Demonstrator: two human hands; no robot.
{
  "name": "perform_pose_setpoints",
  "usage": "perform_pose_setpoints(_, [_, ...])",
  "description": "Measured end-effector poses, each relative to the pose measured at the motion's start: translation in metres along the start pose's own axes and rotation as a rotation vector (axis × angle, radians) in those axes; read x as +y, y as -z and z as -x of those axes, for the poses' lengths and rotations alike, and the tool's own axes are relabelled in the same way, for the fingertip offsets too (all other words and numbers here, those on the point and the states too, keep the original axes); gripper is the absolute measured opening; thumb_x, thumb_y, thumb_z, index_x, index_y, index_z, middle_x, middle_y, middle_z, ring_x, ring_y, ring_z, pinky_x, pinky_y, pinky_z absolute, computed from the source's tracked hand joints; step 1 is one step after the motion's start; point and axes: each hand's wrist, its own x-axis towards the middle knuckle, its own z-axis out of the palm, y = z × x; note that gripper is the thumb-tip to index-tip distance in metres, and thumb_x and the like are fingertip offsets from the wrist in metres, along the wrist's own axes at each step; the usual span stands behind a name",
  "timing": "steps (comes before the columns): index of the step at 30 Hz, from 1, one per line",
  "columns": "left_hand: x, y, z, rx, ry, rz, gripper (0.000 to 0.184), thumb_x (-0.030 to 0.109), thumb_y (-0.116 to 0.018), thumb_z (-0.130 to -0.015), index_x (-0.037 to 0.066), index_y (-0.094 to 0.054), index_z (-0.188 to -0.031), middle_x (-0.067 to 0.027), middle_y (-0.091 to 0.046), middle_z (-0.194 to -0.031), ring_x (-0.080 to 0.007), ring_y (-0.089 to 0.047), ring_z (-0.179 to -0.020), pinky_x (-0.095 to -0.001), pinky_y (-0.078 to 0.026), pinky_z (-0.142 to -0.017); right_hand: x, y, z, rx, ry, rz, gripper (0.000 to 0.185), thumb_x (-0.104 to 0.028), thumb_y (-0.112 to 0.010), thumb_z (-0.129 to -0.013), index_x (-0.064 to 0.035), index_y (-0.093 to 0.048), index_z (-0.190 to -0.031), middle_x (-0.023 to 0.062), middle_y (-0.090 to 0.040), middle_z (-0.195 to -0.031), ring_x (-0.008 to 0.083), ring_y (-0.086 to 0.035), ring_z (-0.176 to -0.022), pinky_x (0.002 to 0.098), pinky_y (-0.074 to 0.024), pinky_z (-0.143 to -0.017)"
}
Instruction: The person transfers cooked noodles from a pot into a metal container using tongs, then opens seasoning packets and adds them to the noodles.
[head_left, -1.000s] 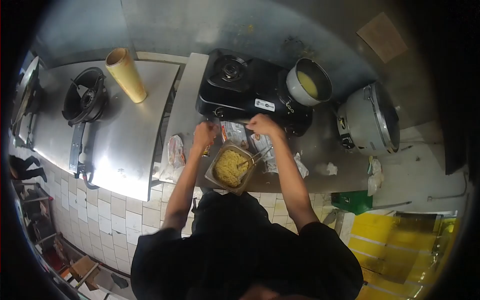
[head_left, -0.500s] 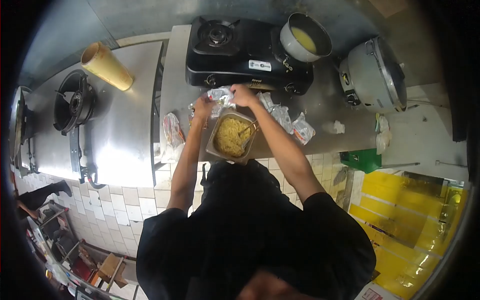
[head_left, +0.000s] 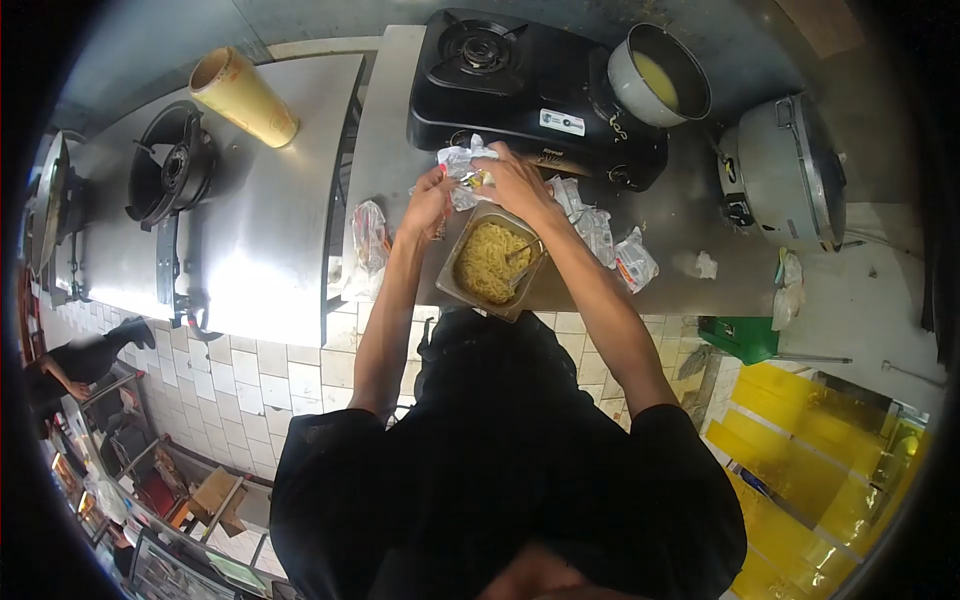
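Note:
Both hands are closed on a crinkled silver-white packet (head_left: 464, 158) with small coloured marks, held above the counter just in front of the stove. My left hand (head_left: 428, 202) grips its left side, and my right hand (head_left: 513, 182) has its right side; the fingertips are partly hidden. Directly below them stands a square metal container (head_left: 452, 283) of yellow noodles (head_left: 490, 258). A metal utensil (head_left: 524, 250) leans in the noodles toward the right rim. More crumpled packets lie to the right (head_left: 594, 235), and another packet (head_left: 370, 236) lies to the left.
A black two-burner stove (head_left: 540, 85) carries a pot (head_left: 640, 90) of yellowish liquid. At right sits a large lidded cooker (head_left: 775, 180). On the left steel counter (head_left: 260, 220) stand a yellow cylinder (head_left: 250, 105) and a burner (head_left: 172, 168). A person in dark clothes (head_left: 85, 365) is at far left.
The camera view has shifted, so the counter items appear further right. Both hands stay on the packet, which has turned and tilted slightly between them.

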Motion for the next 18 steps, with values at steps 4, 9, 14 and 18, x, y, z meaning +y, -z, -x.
perform_pose_setpoints(4, [0.031, -0.024, 0.018, 0.083, -0.005, 0.062, 0.023, 0.007, -0.049, -0.097, 0.000, -0.061, -0.115, -0.0035, -0.068, -0.090, -0.0095, -0.060, -0.068, -0.0230, -0.048, -0.059, -0.004, -0.005, 0.000, 0.072, 0.044, 0.025, 0.024, -0.018, -0.072, -0.079, -0.0120, -0.074, -0.102, 0.0099, -0.056, -0.130, 0.0349, -0.060, -0.110, 0.0463, -0.0495, -0.090])
perform_pose_setpoints(9, [0.008, 0.007, 0.001, 0.228, -0.196, -0.243, 0.022, 0.011, -0.049, -0.098, 0.002, -0.061, -0.115, -0.0022, -0.066, -0.090, -0.0091, -0.059, -0.073, -0.0244, -0.047, -0.063, -0.022, -0.012, 0.002, 0.276, 0.087, -0.134, 0.014, -0.018, -0.076, -0.076, -0.0078, -0.074, -0.086, 0.0068, -0.061, -0.126, 0.0313, -0.062, -0.104, 0.0425, -0.0501, -0.089])
perform_pose_setpoints(14, [0.001, 0.032, 0.001, 0.405, -0.396, -0.345, 0.021, 0.012, -0.053, -0.098, -0.001, -0.061, -0.112, -0.0022, -0.064, -0.087, -0.0089, -0.057, -0.075, -0.0247, -0.045, -0.063, -0.042, -0.008, -0.011, 0.581, 0.073, -0.785, 0.012, -0.012, -0.074, -0.085, -0.0033, -0.066, -0.088, 0.0062, -0.068, -0.111, 0.0163, -0.065, -0.092, 0.0305, -0.0479, -0.085])
perform_pose_setpoints(18, [0.007, 0.061, 0.004, 0.662, -0.426, -0.159, 0.014, 0.010, -0.058, -0.095, 0.000, -0.056, -0.105, -0.0033, -0.060, -0.086, -0.0089, -0.052, -0.074, -0.0265, -0.043, -0.064, -0.040, 0.005, -0.020, 0.456, -0.082, -1.266, 0.015, -0.014, -0.069, -0.092, -0.0045, -0.060, -0.100, 0.0037, -0.068, -0.097, 0.0069, -0.061, -0.085, 0.0235, -0.0472, -0.079])
